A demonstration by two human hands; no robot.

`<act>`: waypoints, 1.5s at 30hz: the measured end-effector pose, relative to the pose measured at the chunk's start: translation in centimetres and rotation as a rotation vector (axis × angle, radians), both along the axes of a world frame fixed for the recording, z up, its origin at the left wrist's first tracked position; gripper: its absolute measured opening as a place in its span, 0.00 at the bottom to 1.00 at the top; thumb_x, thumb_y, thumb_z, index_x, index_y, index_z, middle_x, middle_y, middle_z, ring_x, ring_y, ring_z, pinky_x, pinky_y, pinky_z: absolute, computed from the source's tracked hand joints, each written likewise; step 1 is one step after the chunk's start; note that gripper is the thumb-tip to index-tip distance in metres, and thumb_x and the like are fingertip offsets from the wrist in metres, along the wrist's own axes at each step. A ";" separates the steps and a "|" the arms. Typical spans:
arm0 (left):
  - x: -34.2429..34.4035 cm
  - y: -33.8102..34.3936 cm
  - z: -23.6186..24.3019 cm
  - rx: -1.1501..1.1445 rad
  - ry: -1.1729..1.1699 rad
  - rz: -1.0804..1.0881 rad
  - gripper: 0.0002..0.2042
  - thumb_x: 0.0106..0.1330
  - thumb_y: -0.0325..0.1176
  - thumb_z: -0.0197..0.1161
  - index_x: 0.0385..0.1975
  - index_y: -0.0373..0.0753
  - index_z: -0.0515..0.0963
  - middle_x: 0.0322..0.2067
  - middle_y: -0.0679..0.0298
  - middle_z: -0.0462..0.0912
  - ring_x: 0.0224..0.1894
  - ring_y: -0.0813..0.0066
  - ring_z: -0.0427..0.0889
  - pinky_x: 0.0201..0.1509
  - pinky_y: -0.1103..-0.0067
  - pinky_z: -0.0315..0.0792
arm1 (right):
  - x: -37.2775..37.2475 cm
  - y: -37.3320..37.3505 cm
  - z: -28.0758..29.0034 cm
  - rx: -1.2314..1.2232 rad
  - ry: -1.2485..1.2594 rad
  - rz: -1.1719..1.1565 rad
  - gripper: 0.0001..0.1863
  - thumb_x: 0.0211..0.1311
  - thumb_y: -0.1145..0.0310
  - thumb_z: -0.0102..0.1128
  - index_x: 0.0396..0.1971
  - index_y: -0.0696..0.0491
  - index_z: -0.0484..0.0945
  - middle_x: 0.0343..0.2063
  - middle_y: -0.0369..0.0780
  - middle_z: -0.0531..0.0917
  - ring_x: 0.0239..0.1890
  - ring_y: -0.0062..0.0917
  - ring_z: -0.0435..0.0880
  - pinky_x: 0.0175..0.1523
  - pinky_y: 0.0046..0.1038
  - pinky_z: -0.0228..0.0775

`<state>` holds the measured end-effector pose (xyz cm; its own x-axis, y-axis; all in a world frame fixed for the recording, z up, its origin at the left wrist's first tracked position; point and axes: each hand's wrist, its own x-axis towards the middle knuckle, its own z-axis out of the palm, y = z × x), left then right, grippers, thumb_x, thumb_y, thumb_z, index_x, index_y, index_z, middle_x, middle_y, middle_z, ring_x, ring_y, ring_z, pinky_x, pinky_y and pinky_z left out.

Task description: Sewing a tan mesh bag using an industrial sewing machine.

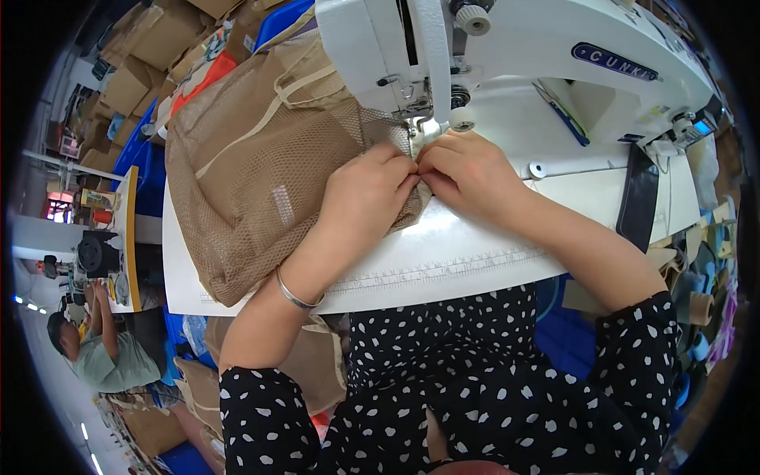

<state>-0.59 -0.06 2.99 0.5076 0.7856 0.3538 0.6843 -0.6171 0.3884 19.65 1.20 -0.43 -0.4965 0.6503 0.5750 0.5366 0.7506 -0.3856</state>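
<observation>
A brown mesh bag [253, 158] with beige binding and a strap lies bunched on the white sewing table [443, 269], left of the needle. My left hand [368, 186] rests over its right end, fingers closed on the fabric edge. Close against it, my right hand [471, 174] pinches the same edge, so the fingertips of both hands nearly meet. Just beyond them is the needle area [413, 134] of a white sewing machine [522, 39], where the bag's edge lies. My fingers hide the exact stitching spot.
Thread snips [566, 115] and a small white bobbin [537, 170] lie on the right of the machine bed. A ruler strip [443, 265] runs along the table front. Cardboard boxes [150, 47] and a blue bin [144, 170] stand at left, where another person [119, 352] works.
</observation>
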 end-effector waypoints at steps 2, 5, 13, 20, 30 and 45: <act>0.0 0.0 0.0 0.039 0.063 -0.019 0.05 0.63 0.31 0.67 0.37 0.39 0.84 0.36 0.60 0.83 0.37 0.60 0.85 0.41 0.70 0.80 | 0.1 0.0 0.0 -0.020 0.003 -0.002 0.04 0.56 0.71 0.65 0.30 0.54 0.81 0.32 0.38 0.83 0.40 0.35 0.80 0.47 0.36 0.75; -0.1 0.0 -0.1 0.108 0.183 -0.052 0.05 0.64 0.31 0.66 0.37 0.39 0.83 0.37 0.61 0.83 0.37 0.61 0.84 0.41 0.70 0.80 | 0.0 -0.1 0.3 -0.058 0.006 -0.007 0.04 0.56 0.71 0.65 0.30 0.54 0.81 0.32 0.38 0.83 0.41 0.35 0.80 0.47 0.36 0.75; -0.1 -0.3 0.9 0.153 0.329 -0.145 0.06 0.63 0.30 0.66 0.36 0.38 0.79 0.40 0.61 0.81 0.37 0.59 0.83 0.41 0.69 0.79 | 0.4 -0.4 0.6 -0.132 0.021 0.007 0.05 0.58 0.70 0.64 0.32 0.55 0.83 0.35 0.39 0.84 0.44 0.36 0.80 0.50 0.37 0.75; -0.1 0.0 -1.3 0.165 0.077 -0.041 0.07 0.60 0.28 0.68 0.36 0.40 0.82 0.38 0.63 0.82 0.37 0.61 0.85 0.40 0.71 0.80 | 0.2 -0.5 0.5 -0.090 0.006 -0.021 0.06 0.57 0.69 0.65 0.32 0.55 0.81 0.34 0.39 0.83 0.42 0.37 0.80 0.50 0.37 0.75; -0.3 -0.4 -1.1 0.162 0.042 -0.002 0.08 0.60 0.28 0.68 0.38 0.38 0.82 0.39 0.61 0.83 0.37 0.59 0.85 0.41 0.71 0.80 | -0.5 -0.5 0.5 0.269 -0.116 0.022 0.07 0.49 0.72 0.66 0.28 0.55 0.79 0.31 0.37 0.81 0.39 0.31 0.81 0.46 0.34 0.74; -2.8 -4.9 -0.8 0.258 0.196 -0.068 0.11 0.64 0.31 0.65 0.42 0.34 0.78 0.40 0.58 0.78 0.41 0.60 0.81 0.44 0.71 0.78 | 0.4 -2.0 1.8 0.185 -0.197 0.075 0.16 0.47 0.73 0.66 0.39 0.60 0.83 0.45 0.42 0.86 0.44 0.32 0.83 0.51 0.34 0.74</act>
<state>-3.40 -4.95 2.17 0.6343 0.6446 0.4267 0.6842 -0.7251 0.0782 20.04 -0.82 1.41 -0.6531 0.5005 0.5683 0.5280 0.8389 -0.1321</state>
